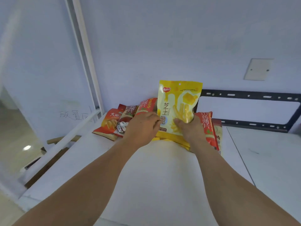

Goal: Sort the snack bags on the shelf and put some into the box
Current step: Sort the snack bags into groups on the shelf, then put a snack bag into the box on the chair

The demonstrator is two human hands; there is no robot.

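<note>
A yellow cheese-stick snack bag (178,101) stands upright at the back of the white shelf top (146,168), against the wall. My right hand (189,128) grips its lower right part, thumb across the front. My left hand (140,126) holds its lower left edge. More yellow bags (172,138) lie flat under it. Red snack bags sit on both sides: one (207,129) right of my right hand, one (147,106) behind my left hand, and an orange-red chip bag (108,123) with a dark red bag (127,116) further left. No box is in view.
A black metal wall bracket (249,95) runs along the wall to the right. A white blank plate (258,69) is on the wall above it. A white rail (65,139) borders the shelf's left side, with floor below. A second white surface (268,152) adjoins on the right.
</note>
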